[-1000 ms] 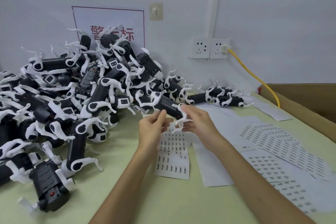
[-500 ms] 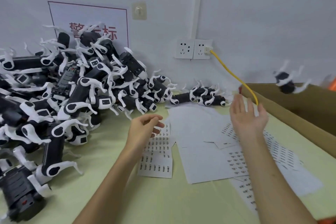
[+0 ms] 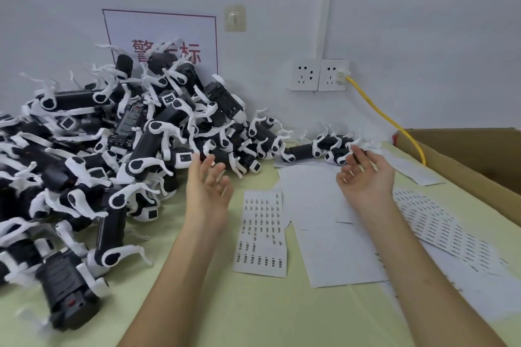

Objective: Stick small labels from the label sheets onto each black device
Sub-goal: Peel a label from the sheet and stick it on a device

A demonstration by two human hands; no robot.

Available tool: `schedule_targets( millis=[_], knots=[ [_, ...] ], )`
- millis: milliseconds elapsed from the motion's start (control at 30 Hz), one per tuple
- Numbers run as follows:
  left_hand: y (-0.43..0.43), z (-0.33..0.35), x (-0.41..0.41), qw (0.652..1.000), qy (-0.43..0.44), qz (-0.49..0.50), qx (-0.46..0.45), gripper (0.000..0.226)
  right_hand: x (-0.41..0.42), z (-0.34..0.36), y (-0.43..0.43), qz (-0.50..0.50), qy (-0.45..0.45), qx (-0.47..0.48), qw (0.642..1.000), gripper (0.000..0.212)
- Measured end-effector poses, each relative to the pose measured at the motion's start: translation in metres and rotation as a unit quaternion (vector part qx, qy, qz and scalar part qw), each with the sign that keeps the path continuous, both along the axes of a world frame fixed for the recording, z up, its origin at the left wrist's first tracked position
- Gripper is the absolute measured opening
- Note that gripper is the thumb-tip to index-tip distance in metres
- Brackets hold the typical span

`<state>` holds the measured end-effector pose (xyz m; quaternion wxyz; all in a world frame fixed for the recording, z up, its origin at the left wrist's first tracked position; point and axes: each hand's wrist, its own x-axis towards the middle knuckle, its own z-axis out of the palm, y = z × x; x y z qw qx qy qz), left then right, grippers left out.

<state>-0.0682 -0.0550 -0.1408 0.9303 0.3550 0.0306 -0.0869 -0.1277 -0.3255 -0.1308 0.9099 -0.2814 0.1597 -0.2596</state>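
A big heap of black devices with white legs [image 3: 118, 155] covers the left of the pale green table [image 3: 253, 313]. Several more black devices [image 3: 318, 148] lie by the wall ahead. My left hand [image 3: 207, 189] hovers empty, fingers spread, beside the heap's right edge. My right hand [image 3: 366, 175] is empty too, palm turned inward, fingers loosely bent, just in front of those far devices. A label sheet [image 3: 262, 231] lies between my forearms. Another label sheet [image 3: 442, 222] lies to the right of my right arm.
Blank white backing sheets [image 3: 332, 234] overlap under my right arm. An open cardboard box [image 3: 473, 160] stands at the right edge. A yellow cable [image 3: 386, 118] runs from the wall sockets [image 3: 318, 74] toward the box. A red-lettered sign [image 3: 160, 42] hangs behind the heap.
A second ago both hands held one device; half a second ago it flew toward the box from my right hand. Now my right hand has come back left, and both hands are empty.
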Motion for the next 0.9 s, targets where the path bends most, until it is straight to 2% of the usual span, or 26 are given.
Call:
schedule_targets(
  millis=[133, 267, 467, 567, 733, 900],
  knots=[
    [0.01, 0.002, 0.008, 0.993, 0.044, -0.013, -0.106, 0.046, 0.0, 0.001, 0.009, 0.003, 0.008, 0.002, 1.0, 0.025],
    [0.015, 0.002, 0.015, 0.983, 0.042, -0.021, -0.177, 0.05, 0.0, 0.0, 0.013, 0.011, 0.013, -0.006, 1.0, 0.023],
    [0.021, 0.001, 0.018, 0.972, 0.036, -0.064, -0.221, 0.032, 0.002, -0.002, 0.018, 0.017, 0.017, -0.015, 1.0, 0.024],
    [0.016, 0.004, 0.011, 0.96, 0.003, -0.118, -0.254, 0.028, 0.002, -0.001, 0.02, 0.022, 0.022, -0.02, 0.999, 0.024],
    [-0.009, 0.003, -0.009, 0.949, -0.059, -0.222, -0.217, 0.025, 0.004, -0.002, 0.027, 0.037, 0.029, -0.071, 0.996, 0.024],
    [-0.028, -0.005, -0.018, 0.972, -0.01, -0.202, -0.121, 0.024, 0.005, -0.003, 0.043, 0.081, 0.042, -0.175, 0.98, 0.023]
  ],
)
